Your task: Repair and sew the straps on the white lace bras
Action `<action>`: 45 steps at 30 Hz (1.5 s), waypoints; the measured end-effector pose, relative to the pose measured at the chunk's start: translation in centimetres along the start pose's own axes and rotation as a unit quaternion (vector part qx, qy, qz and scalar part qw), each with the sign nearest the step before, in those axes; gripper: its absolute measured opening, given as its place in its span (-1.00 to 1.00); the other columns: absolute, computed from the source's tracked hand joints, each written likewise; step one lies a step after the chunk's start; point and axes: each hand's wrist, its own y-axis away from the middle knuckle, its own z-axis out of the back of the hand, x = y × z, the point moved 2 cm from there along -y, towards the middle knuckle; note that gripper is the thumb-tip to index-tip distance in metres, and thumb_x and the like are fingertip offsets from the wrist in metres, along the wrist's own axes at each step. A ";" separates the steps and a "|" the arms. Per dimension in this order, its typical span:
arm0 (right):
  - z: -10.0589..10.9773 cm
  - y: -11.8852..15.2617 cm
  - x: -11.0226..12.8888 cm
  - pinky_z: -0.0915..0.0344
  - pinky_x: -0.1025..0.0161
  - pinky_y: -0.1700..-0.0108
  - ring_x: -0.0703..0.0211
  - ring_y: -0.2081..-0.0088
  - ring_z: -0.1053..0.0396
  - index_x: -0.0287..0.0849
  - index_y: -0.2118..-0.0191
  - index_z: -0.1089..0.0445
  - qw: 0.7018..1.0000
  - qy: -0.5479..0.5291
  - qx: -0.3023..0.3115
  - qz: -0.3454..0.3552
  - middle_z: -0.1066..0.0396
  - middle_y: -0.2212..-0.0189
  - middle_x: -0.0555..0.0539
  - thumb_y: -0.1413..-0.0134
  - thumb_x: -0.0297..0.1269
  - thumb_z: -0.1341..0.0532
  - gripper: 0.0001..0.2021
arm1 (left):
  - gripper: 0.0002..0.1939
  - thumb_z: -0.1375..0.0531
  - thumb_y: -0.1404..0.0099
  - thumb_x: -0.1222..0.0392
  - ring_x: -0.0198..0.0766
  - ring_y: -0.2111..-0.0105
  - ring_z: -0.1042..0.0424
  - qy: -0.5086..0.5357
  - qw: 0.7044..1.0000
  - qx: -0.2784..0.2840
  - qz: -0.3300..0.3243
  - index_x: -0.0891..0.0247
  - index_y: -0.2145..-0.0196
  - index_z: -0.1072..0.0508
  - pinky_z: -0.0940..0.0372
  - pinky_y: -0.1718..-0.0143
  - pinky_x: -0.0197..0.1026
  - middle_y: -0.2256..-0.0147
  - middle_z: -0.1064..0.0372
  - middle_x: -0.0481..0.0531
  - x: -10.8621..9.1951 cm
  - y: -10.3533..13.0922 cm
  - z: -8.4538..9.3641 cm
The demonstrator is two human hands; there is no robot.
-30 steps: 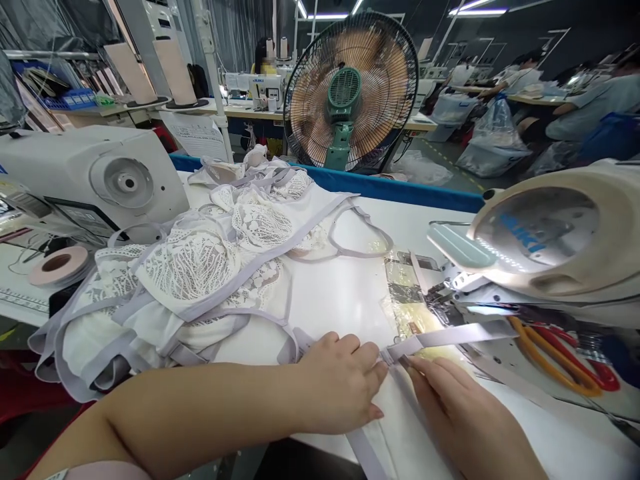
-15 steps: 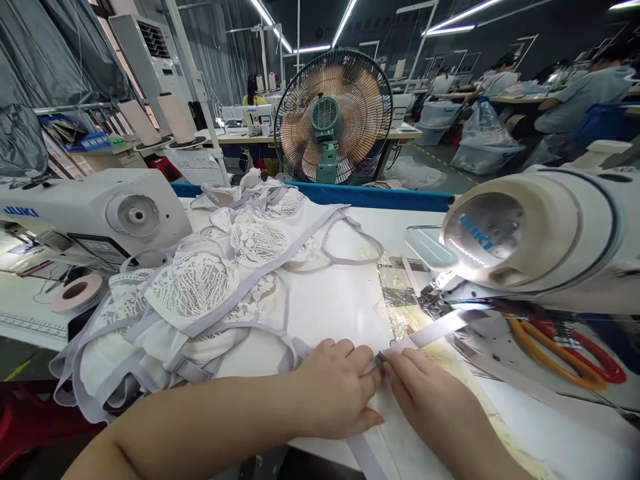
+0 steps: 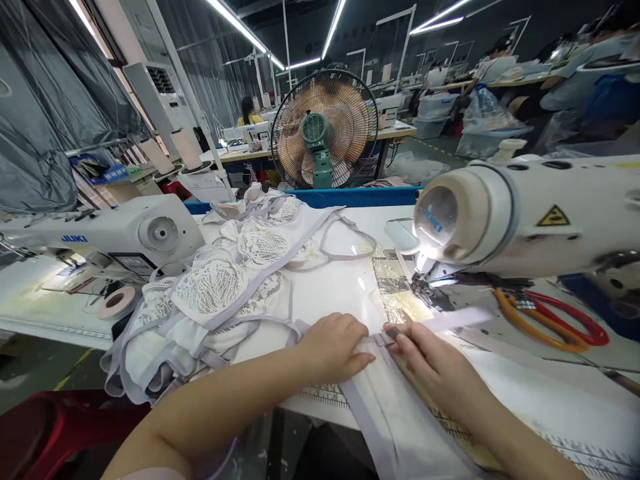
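At the table's front, a white bra piece [image 3: 395,407] with lavender edging drapes over the edge toward me. My left hand [image 3: 336,347] is closed on its upper edge, fingers curled down and thumb tucked at the side. Just to its right, my right hand [image 3: 425,353] pinches a small dark-grey tab [image 3: 393,333] between thumb and fingers, against the lavender edging. I cannot make out what kind of piece the tab is. A lavender strap [image 3: 463,319], blurred, runs out to the right behind my right hand, toward the sewing machine [image 3: 465,213].
Lace bras [image 3: 210,287] lie heaped on the left of the table. Beyond them stands another sewing machine [image 3: 150,230], with a tape roll [image 3: 117,301] beside it. Orange-handled scissors [image 3: 540,327] and a red handle [image 3: 575,313] lie right. A large fan [image 3: 320,133] stands behind the table.
The view has shifted and tilted. My hands have drawn slightly apart, the grey tab now shows more in my right fingers, and more of the bra piece shows over the front edge.
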 end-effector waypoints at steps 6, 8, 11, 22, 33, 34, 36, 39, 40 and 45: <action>-0.1 -0.3 -0.7 -0.34 0.27 0.40 0.16 0.35 -0.45 -0.07 0.46 -0.13 0.997 -0.080 0.015 -0.008 -0.41 0.49 -0.02 -0.15 -0.11 0.12 -0.74 | -0.73 -0.10 -0.21 0.08 -0.17 0.23 -0.31 -0.018 0.992 0.066 0.104 0.28 0.18 -0.33 -0.24 0.17 -0.11 0.30 -0.34 0.04 -1.0 -1.6 0.5; 0.1 0.0 -0.7 -0.34 0.26 0.37 0.17 0.35 -0.45 -0.08 0.45 -0.14 0.996 -0.087 0.007 0.003 -0.43 0.46 -0.03 -0.15 -0.12 0.12 -0.76 | -0.79 -0.12 -0.17 0.12 -0.18 0.24 -0.31 -0.016 0.991 0.071 0.113 0.26 0.26 -0.37 -0.25 0.19 -0.14 0.29 -0.33 0.04 -1.4 -2.0 0.5; 0.2 0.3 -0.7 -0.31 0.25 0.36 0.18 0.35 -0.44 -0.08 0.46 -0.13 0.996 -0.091 -0.007 0.019 -0.43 0.44 -0.03 -0.16 -0.14 0.11 -0.76 | -0.87 -0.10 -0.15 0.20 -0.24 0.29 -0.32 0.016 0.989 0.048 0.137 0.27 0.34 -0.37 -0.25 0.23 -0.20 0.30 -0.34 0.03 -1.8 -2.2 0.5; 0.2 0.8 -0.8 -0.30 0.20 0.29 0.13 0.29 -0.41 -0.11 0.32 -0.27 0.993 -0.101 -0.021 0.055 -0.44 0.33 -0.07 -0.18 -0.17 0.09 -0.75 | -0.89 -0.15 -0.06 0.24 -0.41 0.57 -0.17 0.326 0.909 0.020 0.260 0.33 0.43 -0.41 -0.11 0.51 -0.33 0.59 -0.22 -0.12 -1.8 -2.0 0.7; 0.9 0.7 -1.0 -0.32 0.30 0.34 0.21 0.33 -0.40 -0.10 0.37 -0.24 0.990 -0.113 -0.015 0.084 -0.44 0.33 -0.04 -0.18 -0.21 0.07 -0.79 | -0.94 -0.11 -0.06 0.29 -0.42 0.54 -0.15 0.335 0.926 -0.045 0.170 0.30 0.47 -0.37 -0.08 0.48 -0.33 0.55 -0.22 -0.12 -2.4 -3.0 0.5; 0.9 0.7 -1.0 -0.32 0.31 0.35 0.22 0.34 -0.40 -0.09 0.37 -0.25 0.990 -0.115 -0.015 0.083 -0.44 0.33 -0.03 -0.18 -0.21 0.07 -0.79 | -0.94 -0.11 -0.06 0.29 -0.41 0.53 -0.15 0.333 0.927 -0.049 0.166 0.30 0.47 -0.37 -0.09 0.47 -0.33 0.55 -0.23 -0.12 -2.5 -3.1 0.5; 0.9 0.7 -1.1 -0.31 0.31 0.35 0.23 0.35 -0.39 -0.09 0.35 -0.27 0.989 -0.122 -0.025 0.076 -0.43 0.35 -0.01 -0.18 -0.21 0.07 -0.78 | -0.95 -0.11 -0.07 0.29 -0.41 0.53 -0.16 0.334 0.927 -0.052 0.162 0.30 0.48 -0.36 -0.09 0.47 -0.33 0.54 -0.23 -0.11 -2.6 -3.2 0.6; 0.8 0.6 -1.3 -0.30 0.30 0.34 0.22 0.35 -0.36 -0.09 0.35 -0.29 0.988 -0.114 -0.065 0.082 -0.40 0.38 -0.02 -0.17 -0.19 0.06 -0.77 | -0.95 -0.11 -0.08 0.28 -0.41 0.55 -0.13 0.331 0.926 -0.061 0.169 0.30 0.50 -0.32 -0.07 0.49 -0.33 0.57 -0.20 -0.12 -2.6 -3.4 0.6; 0.9 0.6 -1.4 -0.29 0.29 0.35 0.22 0.37 -0.35 -0.09 0.37 -0.29 0.988 -0.103 -0.083 0.085 -0.38 0.40 -0.02 -0.16 -0.18 0.06 -0.76 | -0.95 -0.10 -0.08 0.28 -0.41 0.55 -0.13 0.323 0.928 -0.065 0.172 0.29 0.51 -0.32 -0.06 0.50 -0.33 0.57 -0.19 -0.12 -2.6 -3.4 0.5; 0.9 0.8 -2.0 -0.26 0.28 0.44 0.20 0.47 -0.31 -0.09 0.36 -0.29 0.988 -0.086 -0.119 0.036 -0.35 0.48 -0.02 -0.12 -0.08 0.02 -0.75 | -0.94 -0.09 -0.10 0.28 -0.38 0.52 -0.16 0.187 0.963 -0.111 0.158 0.27 0.51 -0.29 -0.05 0.49 -0.32 0.53 -0.21 -0.09 -2.8 -3.3 0.4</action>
